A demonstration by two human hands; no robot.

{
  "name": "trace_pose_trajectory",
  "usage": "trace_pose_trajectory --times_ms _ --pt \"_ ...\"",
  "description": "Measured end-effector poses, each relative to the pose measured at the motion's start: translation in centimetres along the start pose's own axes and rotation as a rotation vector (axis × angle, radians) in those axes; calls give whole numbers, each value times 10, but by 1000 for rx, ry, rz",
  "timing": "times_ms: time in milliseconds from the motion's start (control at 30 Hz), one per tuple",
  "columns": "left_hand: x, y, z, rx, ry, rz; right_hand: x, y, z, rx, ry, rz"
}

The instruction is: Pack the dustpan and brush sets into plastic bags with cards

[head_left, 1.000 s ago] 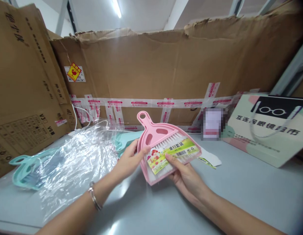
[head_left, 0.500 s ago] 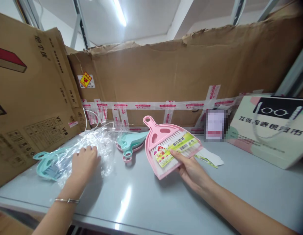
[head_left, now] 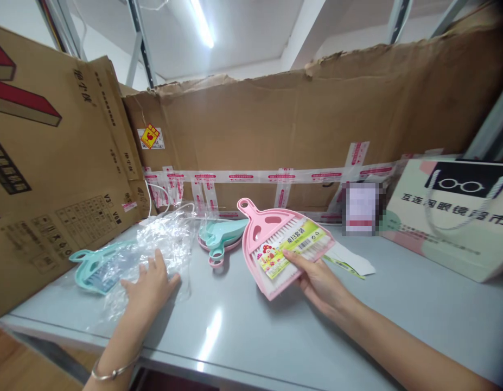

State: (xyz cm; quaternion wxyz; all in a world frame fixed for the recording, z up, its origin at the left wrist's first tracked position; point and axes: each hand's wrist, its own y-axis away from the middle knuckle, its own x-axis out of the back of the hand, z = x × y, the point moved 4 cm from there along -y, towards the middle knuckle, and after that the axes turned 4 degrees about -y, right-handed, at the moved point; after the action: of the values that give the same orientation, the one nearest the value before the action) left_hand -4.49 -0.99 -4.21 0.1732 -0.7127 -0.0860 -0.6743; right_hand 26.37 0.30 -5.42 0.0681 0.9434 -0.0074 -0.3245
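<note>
My right hand (head_left: pixel 322 282) grips a pink dustpan (head_left: pixel 265 220) by its lower right edge, thumb on the label of the white-bristled brush set inside it. My left hand (head_left: pixel 151 285), fingers spread, rests over crumpled clear plastic bags (head_left: pixel 165 233). Partly under the plastic at the left is a teal dustpan (head_left: pixel 86 266) with a brush. Between the hands, farther back, a teal dustpan set (head_left: pixel 222 233) lies on top of a pink one. Torn white and green paper (head_left: pixel 352 260) lies behind my right hand.
The grey table (head_left: pixel 235 336) has its front edge below my hands. A large carton (head_left: pixel 51 163) stands at the left, another cardboard wall (head_left: pixel 243 130) runs along the back. A paper bag (head_left: pixel 450 217) stands at the right, beside a blurred upright item (head_left: pixel 361 209).
My left hand has moved slightly right and down, and its fingers have spread over the plastic. The pink dustpan stays in my right hand. The view has shifted a little.
</note>
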Motion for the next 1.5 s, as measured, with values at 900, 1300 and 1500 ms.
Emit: trace_pose_trajectory --times_ms 900,1300,1500 --pt "101 -10 134 -604 -21 833 -2 10 -35 -82 260 -211" --pt "67 45 163 -1030 161 1050 -1 1 -8 -28 4 -52" --pt "60 56 169 -1144 139 1003 -3 4 1 17 0 -15"
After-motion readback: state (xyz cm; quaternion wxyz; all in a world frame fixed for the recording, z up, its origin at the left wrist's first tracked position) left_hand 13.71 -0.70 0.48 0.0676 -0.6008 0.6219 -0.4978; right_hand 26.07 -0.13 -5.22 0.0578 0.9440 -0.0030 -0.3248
